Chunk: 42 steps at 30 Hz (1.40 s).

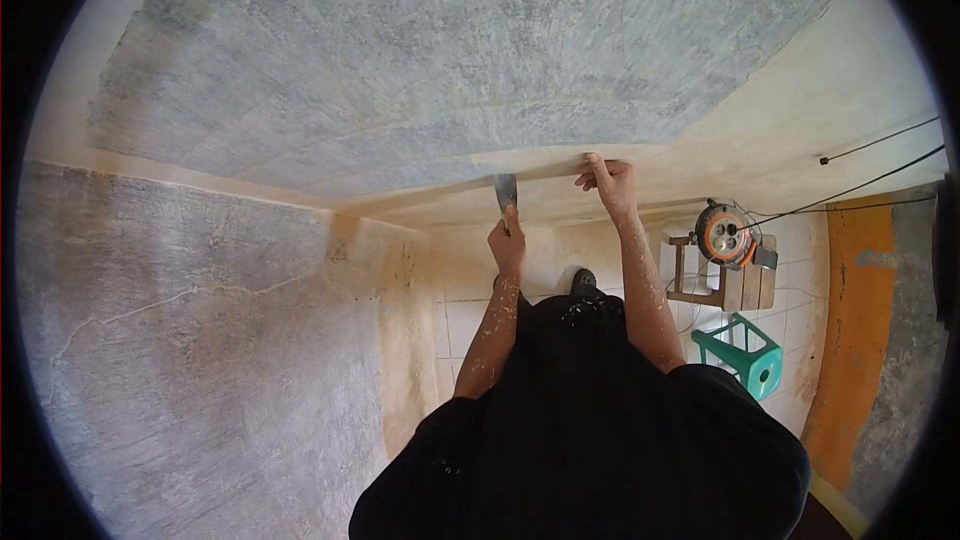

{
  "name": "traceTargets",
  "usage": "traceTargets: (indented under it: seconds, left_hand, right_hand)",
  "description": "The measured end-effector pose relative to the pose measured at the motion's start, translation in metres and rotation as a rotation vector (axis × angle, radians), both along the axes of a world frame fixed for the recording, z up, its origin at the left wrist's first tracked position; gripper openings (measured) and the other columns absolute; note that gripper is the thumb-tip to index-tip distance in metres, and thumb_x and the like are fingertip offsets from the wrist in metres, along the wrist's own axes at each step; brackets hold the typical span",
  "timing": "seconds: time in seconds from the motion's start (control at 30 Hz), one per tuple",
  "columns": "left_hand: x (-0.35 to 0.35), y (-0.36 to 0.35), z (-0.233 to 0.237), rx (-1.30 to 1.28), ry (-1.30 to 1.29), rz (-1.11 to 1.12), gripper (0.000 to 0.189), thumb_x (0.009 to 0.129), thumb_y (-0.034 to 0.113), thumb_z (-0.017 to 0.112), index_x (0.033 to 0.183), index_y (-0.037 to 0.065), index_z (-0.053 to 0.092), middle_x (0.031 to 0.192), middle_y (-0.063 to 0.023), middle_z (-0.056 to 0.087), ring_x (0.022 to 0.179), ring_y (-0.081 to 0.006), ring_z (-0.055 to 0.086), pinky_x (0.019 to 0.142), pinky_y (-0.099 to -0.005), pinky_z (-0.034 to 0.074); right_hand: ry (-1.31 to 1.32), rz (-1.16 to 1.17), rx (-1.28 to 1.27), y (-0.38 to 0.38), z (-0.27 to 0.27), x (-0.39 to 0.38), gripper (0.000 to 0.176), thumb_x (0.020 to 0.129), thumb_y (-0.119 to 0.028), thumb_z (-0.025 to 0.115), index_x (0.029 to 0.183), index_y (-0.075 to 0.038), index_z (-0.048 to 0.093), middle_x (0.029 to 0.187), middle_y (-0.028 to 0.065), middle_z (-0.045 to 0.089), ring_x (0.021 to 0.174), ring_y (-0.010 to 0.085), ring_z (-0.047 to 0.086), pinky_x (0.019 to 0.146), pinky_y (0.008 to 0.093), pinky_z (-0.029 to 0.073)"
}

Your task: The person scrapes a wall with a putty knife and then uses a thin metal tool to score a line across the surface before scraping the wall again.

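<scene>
While the person stands close to the wall [480,60], the left hand [508,243] holds a scraper [507,190]; its grip is closed round the lower part of this tool, and the flat, greyish blade points away from the body, toward the wall, with its end at or very near the surface (I cannot tell if it really touches). The scraper is just below the border where the rough grey area meets the cream paint [690,165]; the right hand [612,188] is beside it, to the right, near the same border; its fingers are partly bent, and I cannot tell whether this grip is pinching something or only resting on the wall.

Both forearms carry small pale flakes; some flakes lie also on the black shirt [600,420]; below the hands, a dark shoe [584,282] shows on the tiled floor [462,325].

At the right side, a cable reel [724,234] with an orange rim is on a wooden stool [745,285]; a green plastic stool [750,358] is near it; dark cables [860,183] stretch toward the right edge; on the left, a side wall [200,370] shows a grey, worn surface with a thin, crooked line.
</scene>
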<state>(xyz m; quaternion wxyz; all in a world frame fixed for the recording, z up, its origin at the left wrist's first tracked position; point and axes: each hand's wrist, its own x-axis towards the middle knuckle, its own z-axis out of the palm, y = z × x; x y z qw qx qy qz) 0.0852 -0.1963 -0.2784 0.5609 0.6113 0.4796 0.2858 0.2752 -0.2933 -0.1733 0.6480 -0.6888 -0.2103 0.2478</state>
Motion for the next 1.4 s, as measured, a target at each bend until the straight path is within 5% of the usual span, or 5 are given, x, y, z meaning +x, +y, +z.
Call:
traceTargets:
  seconds: [0.2,0.33,0.47,0.67,1.4]
  left_hand:
    - [0.026,0.010,0.062,0.069,-0.276,-0.005,0.058,0.097,0.041,0.052,0.059,-0.003,0.049,0.051,-0.0031,0.044,0.052,-0.0128,0.043,0.049,-0.0335,0.034]
    - [0.007,-0.003,-0.015,0.244,0.015,0.037,0.055,0.099,0.037,0.049,0.061,-0.002,0.052,0.050,-0.0051,0.044,0.050,-0.0125,0.043,0.048,-0.0348,0.036]
    - [0.020,0.004,0.049,0.241,-0.217,-0.050,0.056,0.098,0.039,0.050,0.063,-0.005,0.052,0.049,-0.0055,0.042,0.050,-0.0113,0.040,0.048,-0.0344,0.034]
    - [0.008,-0.002,0.008,0.124,-0.071,-0.008,0.055,0.098,0.040,0.049,0.060,0.000,0.048,0.051,-0.0028,0.043,0.050,-0.0106,0.039,0.047,-0.0304,0.032]
    - [0.000,-0.001,0.020,-0.048,-0.096,-0.080,0.058,0.097,0.043,0.049,0.059,0.000,0.050,0.051,-0.0018,0.042,0.050,-0.0106,0.040,0.048,-0.0315,0.034]
  right_hand:
    - [-0.042,0.061,-0.056,0.000,0.003,0.007,0.052,0.095,-0.038,0.056,0.081,0.009,0.070,0.069,0.0135,0.068,0.059,0.0154,0.063,0.054,0.0269,0.052]
    - [-0.038,0.056,-0.012,0.004,0.008,0.008,0.050,0.095,-0.037,0.056,0.081,0.009,0.070,0.069,0.0136,0.068,0.058,0.0152,0.063,0.054,0.0266,0.052]
    - [-0.030,0.040,-0.010,0.002,0.005,0.006,0.047,0.093,-0.035,0.060,0.077,0.008,0.070,0.064,0.0128,0.067,0.053,0.0140,0.061,0.051,0.0264,0.050]
    - [-0.024,0.014,0.031,0.005,-0.002,0.007,0.046,0.093,-0.033,0.061,0.075,0.008,0.070,0.060,0.0124,0.065,0.051,0.0129,0.059,0.049,0.0257,0.049]
    - [-0.025,-0.033,0.040,0.005,0.000,0.005,0.046,0.093,-0.029,0.061,0.066,0.008,0.068,0.059,0.0116,0.065,0.048,0.0136,0.060,0.046,0.0258,0.049]
